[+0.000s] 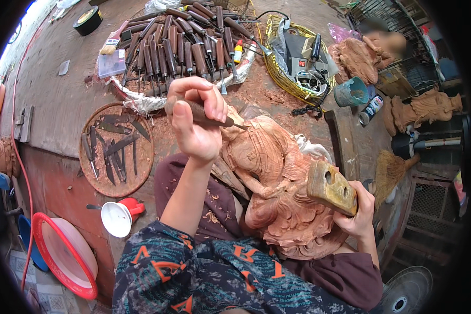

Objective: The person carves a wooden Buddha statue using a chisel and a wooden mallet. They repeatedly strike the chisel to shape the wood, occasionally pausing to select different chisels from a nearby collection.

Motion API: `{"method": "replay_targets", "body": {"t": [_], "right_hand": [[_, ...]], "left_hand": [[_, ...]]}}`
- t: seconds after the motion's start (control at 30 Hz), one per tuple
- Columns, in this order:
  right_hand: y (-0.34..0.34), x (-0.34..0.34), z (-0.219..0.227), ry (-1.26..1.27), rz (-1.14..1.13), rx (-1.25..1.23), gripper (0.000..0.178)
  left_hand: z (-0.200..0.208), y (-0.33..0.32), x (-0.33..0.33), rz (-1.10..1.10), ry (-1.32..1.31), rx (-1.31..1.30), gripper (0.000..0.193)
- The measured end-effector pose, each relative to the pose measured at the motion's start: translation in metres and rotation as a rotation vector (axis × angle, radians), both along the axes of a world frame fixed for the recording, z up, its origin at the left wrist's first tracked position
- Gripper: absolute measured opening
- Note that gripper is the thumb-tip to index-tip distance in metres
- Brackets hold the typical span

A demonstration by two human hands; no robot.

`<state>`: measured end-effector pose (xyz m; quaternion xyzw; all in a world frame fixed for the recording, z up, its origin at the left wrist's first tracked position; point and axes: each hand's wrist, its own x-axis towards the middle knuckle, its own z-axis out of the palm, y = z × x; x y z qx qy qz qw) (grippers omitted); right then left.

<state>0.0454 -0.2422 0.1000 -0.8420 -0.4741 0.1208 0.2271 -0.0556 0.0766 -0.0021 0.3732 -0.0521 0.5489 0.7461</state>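
A reddish wooden carving of a robed figure lies across my lap, with folds cut into its surface. My left hand is closed round the dark handle of a carving chisel, above the carving's upper left side. The chisel's thin blade points right, its tip at or just over the wood; contact cannot be made out. At the carving's right side my right hand grips a worn yellowish wooden mallet block with dark holes in it. Wood chips lie on my dark trousers.
Many dark-handled chisels are heaped at the far side. Loose blades lie on a round tray at left, near a red and white mug. A wire basket holds an electric control box. Other carvings stand at right.
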Motion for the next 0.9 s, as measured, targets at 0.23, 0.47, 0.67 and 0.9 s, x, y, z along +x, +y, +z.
{"method": "replay_targets", "body": {"t": [0.23,0.47,0.67,0.9], "right_hand": [[0.004,0.0,-0.003,0.016,0.001,0.011,0.052],[0.001,0.001,0.001,0.027,-0.011,-0.027,0.052],[0.033,0.007,0.024,0.107,-0.04,-0.083,0.053],[0.178,0.018,0.076,-0.207,0.246,0.138,0.06]], "left_hand": [[-0.008,0.008,-0.007,-0.013,0.037,-0.154,0.042],[-0.011,0.014,-0.005,-0.08,0.034,-0.227,0.042],[-0.01,0.026,0.005,-0.249,0.018,-0.135,0.03],[-0.001,0.024,0.007,-0.237,0.118,-0.102,0.029]]}}
